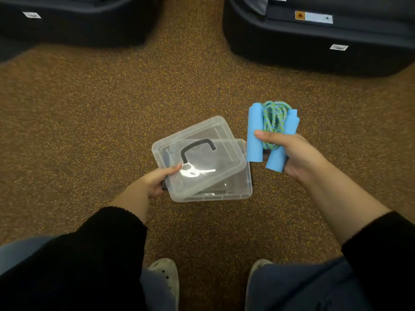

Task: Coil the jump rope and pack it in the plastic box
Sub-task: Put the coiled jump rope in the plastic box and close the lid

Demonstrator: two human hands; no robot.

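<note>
My right hand (298, 158) grips the jump rope (272, 122): two light blue foam handles side by side with the blue-green cord coiled in a bundle between them. It is held in the air just right of the clear plastic box (238, 189), which rests on the floor. My left hand (157, 182) holds the box's clear lid (197, 153) by its near left edge. The lid, with a black handle on top, is tilted and skewed over the box, leaving the box's right side partly uncovered.
Speckled brown rubber floor (112, 120) all around. Two large black machine bases stand at the back left (78, 23) and back right (325, 41), with a gap between them. My knees and shoes (166, 277) are at the bottom.
</note>
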